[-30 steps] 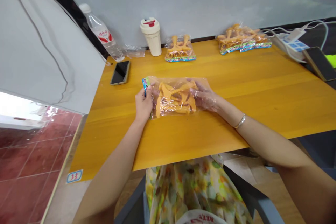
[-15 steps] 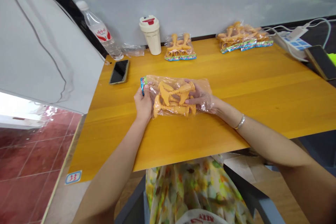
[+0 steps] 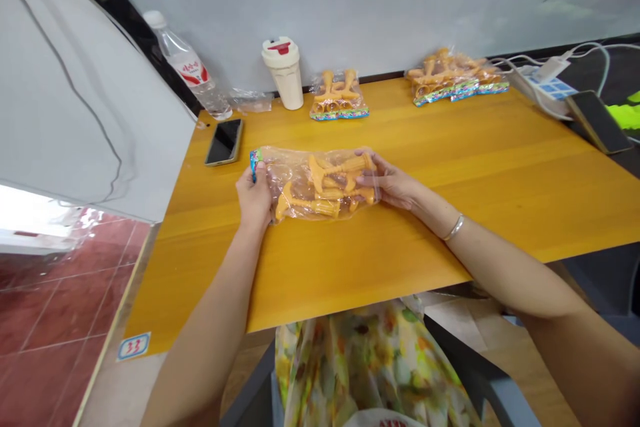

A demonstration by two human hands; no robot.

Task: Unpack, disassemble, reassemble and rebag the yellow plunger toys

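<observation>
Just above the table I hold a clear plastic bag (image 3: 295,170) of several orange toy hammers (image 3: 343,170). My left hand (image 3: 254,197) is closed on the bag's left end, thumb on top, beside its colourful printed header. At the other end my right hand (image 3: 393,183) grips the bag and the hammer handles in it, thumb in front and forefinger along the upper edge. Whether any right fingertips sit inside the plastic, I cannot tell. The hammers lie sideways in the bag, most of them toward the right.
Behind stand a water bottle (image 3: 187,70), a cream cup (image 3: 285,73) and a bagged hammer set (image 3: 340,95). More bagged sets (image 3: 450,77) lie at the back right, near a power strip (image 3: 550,87) and a phone (image 3: 599,121). Another phone (image 3: 225,141) rests at left on the wooden table (image 3: 425,247).
The bag and my left hand have shifted left. My right hand, earlier covered by the plastic, now shows mostly beyond the bag's right end. The hammers have spread apart inside.
</observation>
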